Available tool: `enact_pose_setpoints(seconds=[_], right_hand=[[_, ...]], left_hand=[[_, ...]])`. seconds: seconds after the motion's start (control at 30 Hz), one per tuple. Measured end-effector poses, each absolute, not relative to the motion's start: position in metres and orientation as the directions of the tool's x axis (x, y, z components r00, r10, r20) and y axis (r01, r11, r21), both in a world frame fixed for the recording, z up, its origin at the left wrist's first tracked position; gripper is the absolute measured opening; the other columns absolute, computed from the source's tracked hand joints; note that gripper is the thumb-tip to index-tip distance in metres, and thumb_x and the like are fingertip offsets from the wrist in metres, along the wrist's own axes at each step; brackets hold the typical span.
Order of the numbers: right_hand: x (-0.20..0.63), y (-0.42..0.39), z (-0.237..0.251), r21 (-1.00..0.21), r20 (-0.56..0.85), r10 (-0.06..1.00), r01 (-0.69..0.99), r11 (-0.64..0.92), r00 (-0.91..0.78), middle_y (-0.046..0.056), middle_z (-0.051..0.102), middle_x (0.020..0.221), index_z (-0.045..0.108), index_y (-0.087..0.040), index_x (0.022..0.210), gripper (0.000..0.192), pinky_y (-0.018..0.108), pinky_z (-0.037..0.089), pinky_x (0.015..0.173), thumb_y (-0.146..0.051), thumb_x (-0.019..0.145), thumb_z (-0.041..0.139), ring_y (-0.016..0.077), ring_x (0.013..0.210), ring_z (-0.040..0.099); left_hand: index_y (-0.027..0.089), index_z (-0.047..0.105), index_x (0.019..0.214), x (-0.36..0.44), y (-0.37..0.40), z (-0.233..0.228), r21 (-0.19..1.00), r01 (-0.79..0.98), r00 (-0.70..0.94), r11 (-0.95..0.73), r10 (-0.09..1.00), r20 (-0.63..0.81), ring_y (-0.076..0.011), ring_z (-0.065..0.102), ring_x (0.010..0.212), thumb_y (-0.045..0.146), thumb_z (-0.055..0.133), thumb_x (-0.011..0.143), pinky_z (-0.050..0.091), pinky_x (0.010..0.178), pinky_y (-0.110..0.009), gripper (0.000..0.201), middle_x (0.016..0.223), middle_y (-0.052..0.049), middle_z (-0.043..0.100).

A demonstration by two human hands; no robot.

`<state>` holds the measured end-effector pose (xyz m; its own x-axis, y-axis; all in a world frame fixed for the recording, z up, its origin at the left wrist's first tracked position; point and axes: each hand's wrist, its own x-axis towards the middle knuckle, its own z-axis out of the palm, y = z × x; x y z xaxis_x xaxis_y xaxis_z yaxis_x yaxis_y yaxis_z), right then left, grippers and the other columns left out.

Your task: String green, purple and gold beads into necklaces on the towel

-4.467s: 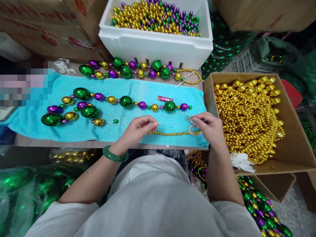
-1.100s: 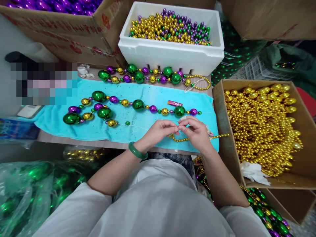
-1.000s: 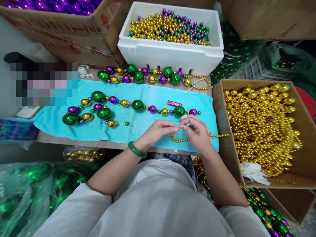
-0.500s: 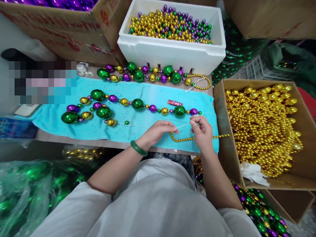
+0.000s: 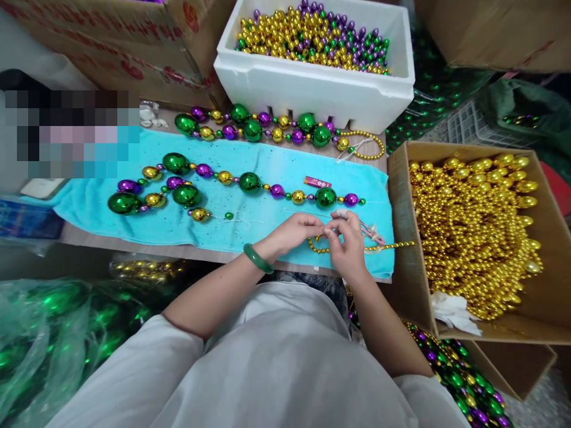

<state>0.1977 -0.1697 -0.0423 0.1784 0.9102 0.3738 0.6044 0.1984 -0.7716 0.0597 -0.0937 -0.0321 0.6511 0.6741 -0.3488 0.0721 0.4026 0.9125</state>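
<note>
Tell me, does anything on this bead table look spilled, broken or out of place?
Nothing looks broken or spilled. One oddity: the thin gold bead strand that both hands pinch trails off the turquoise towel toward the cardboard box of gold beads. The towel is peppered with dark specks. The left hand and right hand meet over it.

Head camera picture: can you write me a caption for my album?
Two hands, left hand and right hand, pinch a gold bead strand over a turquoise towel.
</note>
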Motion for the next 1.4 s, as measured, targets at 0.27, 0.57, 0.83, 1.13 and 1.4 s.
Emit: enact_pose_setpoints(seconds=[0.27, 0.57, 0.83, 1.13, 1.4], right_hand=[[0.206, -0.162, -0.046, -0.956, 0.1, 0.965, 0.293, 0.025, 0.244, 0.007, 0.06, 0.1, 0.065, -0.022, 0.072, 0.01, 0.035, 0.049, 0.079, -0.029, 0.079, 0.063, 0.023, 0.102, 0.057], [0.212, -0.156, -0.037, -0.977, 0.07, 0.973, 0.21, 0.023, 0.22, 0.006, 0.059, 0.099, 0.068, -0.023, 0.072, 0.009, 0.033, 0.048, 0.077, -0.031, 0.077, 0.068, 0.0219, 0.099, 0.056], [0.192, -0.153, -0.05, -0.999, 0.023, 0.922, -0.013, 0.031, 0.386, 0.004, 0.055, 0.095, 0.064, -0.021, 0.071, 0.014, 0.027, 0.046, 0.071, -0.033, 0.076, 0.068, 0.0177, 0.093, 0.054], [0.182, -0.142, -0.053, -0.725, -0.411, 0.908, -0.633, -0.271, 0.083, 0.0, 0.056, 0.075, 0.061, -0.018, 0.07, 0.029, 0.02, 0.038, 0.05, -0.033, 0.055, 0.081, 0.0113, 0.067, 0.05], [0.184, -0.145, -0.051, -0.998, 0.044, 0.87, -0.014, 0.058, 0.491, 0.003, 0.06, 0.084, 0.067, -0.019, 0.079, 0.014, 0.025, 0.046, 0.058, -0.033, 0.076, 0.069, 0.0152, 0.078, 0.056]], left_hand=[[0.017, 0.072, 0.066, 0.055, -0.088, -0.032, 0.896, 0.123, 0.704, 0.426, 0.599, -0.382, -0.0129, 0.055, 0.066, 0.034, 0.078, 0.065, 0.041, 0.069, -0.028, 0.018, 0.065, -0.001, 0.066], [0.016, 0.073, 0.069, 0.057, -0.086, -0.037, 0.876, 0.029, 0.724, 0.481, 0.594, -0.35, -0.0113, 0.052, 0.067, 0.034, 0.08, 0.063, 0.039, 0.069, -0.027, 0.02, 0.068, 0.0, 0.064], [0.019, 0.066, 0.067, 0.058, -0.099, -0.036, 0.996, 0.069, 0.531, -0.056, 0.847, 0.011, -0.0172, 0.053, 0.079, 0.033, 0.065, 0.08, 0.039, 0.081, -0.033, 0.02, 0.077, -0.003, 0.061], [0.02, 0.067, 0.081, 0.051, -0.098, -0.043, 0.676, 0.386, 0.494, -0.628, 0.76, 0.423, -0.022, 0.051, 0.089, 0.027, 0.052, 0.091, 0.04, 0.084, -0.038, 0.019, 0.088, -0.007, 0.061], [0.019, 0.064, 0.073, 0.056, -0.091, -0.045, 0.962, 0.152, 0.277, -0.225, 0.944, 0.177, -0.0172, 0.056, 0.083, 0.024, 0.062, 0.083, 0.044, 0.077, -0.031, 0.011, 0.082, -0.002, 0.06]])
